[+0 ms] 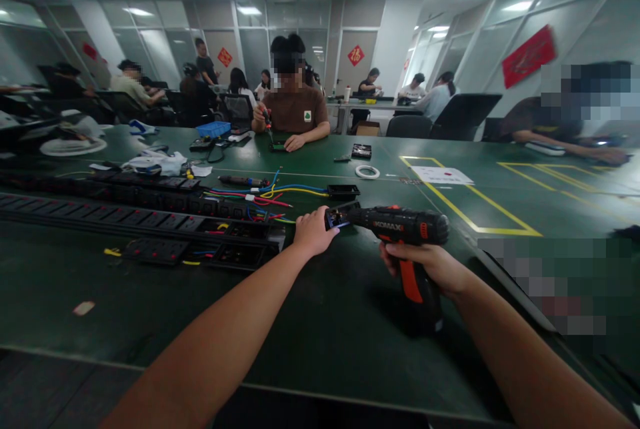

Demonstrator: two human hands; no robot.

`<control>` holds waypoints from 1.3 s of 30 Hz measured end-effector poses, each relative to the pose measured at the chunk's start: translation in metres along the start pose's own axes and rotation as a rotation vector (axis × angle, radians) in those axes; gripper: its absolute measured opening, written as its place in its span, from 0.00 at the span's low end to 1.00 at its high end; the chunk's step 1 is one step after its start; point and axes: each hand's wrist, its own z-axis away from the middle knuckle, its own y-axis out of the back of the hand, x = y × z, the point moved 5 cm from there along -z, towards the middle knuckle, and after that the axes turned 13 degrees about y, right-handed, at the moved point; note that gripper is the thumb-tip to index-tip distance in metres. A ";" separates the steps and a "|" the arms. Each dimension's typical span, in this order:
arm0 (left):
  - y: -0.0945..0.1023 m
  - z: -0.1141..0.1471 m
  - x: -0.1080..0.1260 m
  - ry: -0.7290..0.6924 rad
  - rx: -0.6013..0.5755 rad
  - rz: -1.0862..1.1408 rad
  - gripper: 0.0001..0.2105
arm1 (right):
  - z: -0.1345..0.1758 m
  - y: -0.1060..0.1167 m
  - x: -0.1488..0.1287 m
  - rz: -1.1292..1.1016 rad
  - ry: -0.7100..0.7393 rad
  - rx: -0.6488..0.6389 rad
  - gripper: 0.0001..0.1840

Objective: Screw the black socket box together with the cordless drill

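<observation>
My right hand [425, 262] is wrapped round the grip of a black and orange cordless drill [400, 224], its nose pointing left. My left hand [315, 230] grips a small black plastic housing [336, 217] with its inside showing. The drill's tip reaches into or against this housing; exact contact is too small to make out. Coloured wires [273, 197] run just beyond my left hand, toward another black box [343, 191]. Left of the hand lie long black power strips [165, 216] and a shorter black socket section [155, 250].
Across the green table [200, 322] sits a person [293, 106] holding a screwdriver over a small part. A blue tray [213, 129], a roll of white tape [367, 172], a pen-shaped tool [243, 181] and a paper sheet [443, 175] lie on the table. Another person [560, 116] sits at the right.
</observation>
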 end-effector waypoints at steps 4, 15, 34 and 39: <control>0.000 0.000 0.000 -0.006 -0.003 0.005 0.27 | 0.000 0.001 -0.002 0.016 0.010 0.007 0.22; 0.000 0.000 -0.001 0.002 -0.001 -0.005 0.27 | -0.001 -0.002 -0.002 0.039 0.026 -0.030 0.23; 0.000 0.000 0.000 0.004 0.003 0.001 0.26 | 0.000 -0.003 -0.004 -0.026 -0.006 0.029 0.26; 0.000 -0.001 0.000 0.012 0.005 0.003 0.27 | 0.001 -0.003 -0.003 -0.017 -0.031 0.022 0.28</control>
